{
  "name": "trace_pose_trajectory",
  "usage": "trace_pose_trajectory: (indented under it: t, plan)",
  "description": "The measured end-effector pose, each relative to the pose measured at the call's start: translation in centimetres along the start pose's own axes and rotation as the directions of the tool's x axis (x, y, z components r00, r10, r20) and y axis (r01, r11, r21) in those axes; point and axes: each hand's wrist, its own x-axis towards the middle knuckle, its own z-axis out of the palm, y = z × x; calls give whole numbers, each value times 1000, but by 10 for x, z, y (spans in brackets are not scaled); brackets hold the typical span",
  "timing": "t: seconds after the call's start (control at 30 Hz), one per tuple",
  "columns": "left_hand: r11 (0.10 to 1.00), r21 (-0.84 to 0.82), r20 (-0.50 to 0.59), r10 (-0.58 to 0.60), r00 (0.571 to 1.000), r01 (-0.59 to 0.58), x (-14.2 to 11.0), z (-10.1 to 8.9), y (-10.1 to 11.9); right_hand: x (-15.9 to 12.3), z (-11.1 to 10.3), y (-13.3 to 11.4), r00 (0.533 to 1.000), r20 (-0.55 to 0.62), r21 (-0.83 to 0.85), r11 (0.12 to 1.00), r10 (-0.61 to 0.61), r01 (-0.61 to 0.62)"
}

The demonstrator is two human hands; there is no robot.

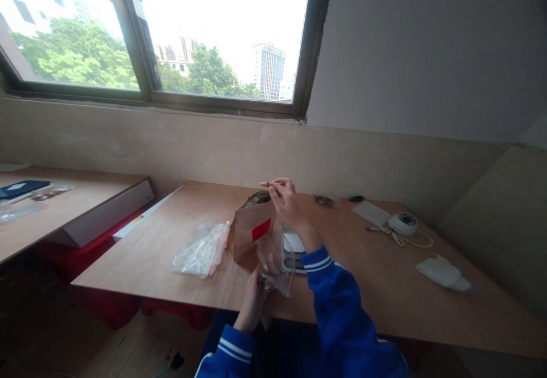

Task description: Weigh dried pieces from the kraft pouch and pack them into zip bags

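A brown paper bag (pixel 245 233) with a red label stands upright on the table, its top open. Above its right rim, my right hand (pixel 287 200) pinches a small brown piece (pixel 269 184), too small to name. Low in front of the paper bag, my left hand (pixel 253 298) is closed around the lower part of a clear zip bag (pixel 277 261); some dark contents show near the fingers. Behind the zip bag lies a scale-like device (pixel 294 244) with a light plate, partly covered. Another pile of clear plastic bags (pixel 201 250) lies left of the paper bag.
On the right of the table (pixel 363 287) are a white dome camera (pixel 402 224) with its cable, a white sheet (pixel 371 214) and a crumpled white wrapper (pixel 443 272). A small bagged item (pixel 325 200) lies at the back. Red stools (pixel 106 292) stand below, left.
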Motion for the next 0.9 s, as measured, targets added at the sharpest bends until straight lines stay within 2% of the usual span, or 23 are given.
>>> trace_pose_trajectory:
  t: [0.07, 0.23, 0.33, 0.4, 0.47, 0.57, 0.67, 0.77, 0.83, 0.9]
  plan:
    - [1000, -11, -5, 3, 1000, -3, 0, -1, 0, 5, -4, -4, 997, -59, 56, 997, 59, -56]
    - [999, -32, 5, 7, 1000, -7, 0, -5, -4, 20, -16, -16, 996, -17, 423, 903, 91, -75]
    - [999, -28, -10, 32, 999, -32, 2, -8, -7, 27, -18, -21, 990, -98, 486, 873, 99, -39]
    - [999, -27, -10, 33, 999, -33, 4, -10, -9, 28, -17, -20, 987, -143, 487, 873, 79, 0]
    - [999, -40, 2, 25, 1000, -25, 4, -10, -10, 27, -14, -15, 995, -97, 434, 901, 25, 20]
    - [998, -59, 13, 12, 1000, -12, 3, -9, -9, 19, -11, -5, 997, 51, 187, 981, -50, 40]
    - [998, -67, 18, 8, 1000, -7, 1, -6, -6, 7, -18, -3, 999, 42, 8, 1000, -19, 18]
    - [997, -82, 54, -9, 999, 13, -1, -2, -1, -11, -34, -11, 999, -34, 24, 999, 37, -36]
    - [994, -103, 67, -23, 998, 30, -3, 0, 2, -31, -46, -17, 994, -64, 103, 992, 83, -76]
    - [991, -124, 86, -42, 995, 52, -4, 0, 5, -57, -54, -21, 982, -12, 211, 961, 187, -181]
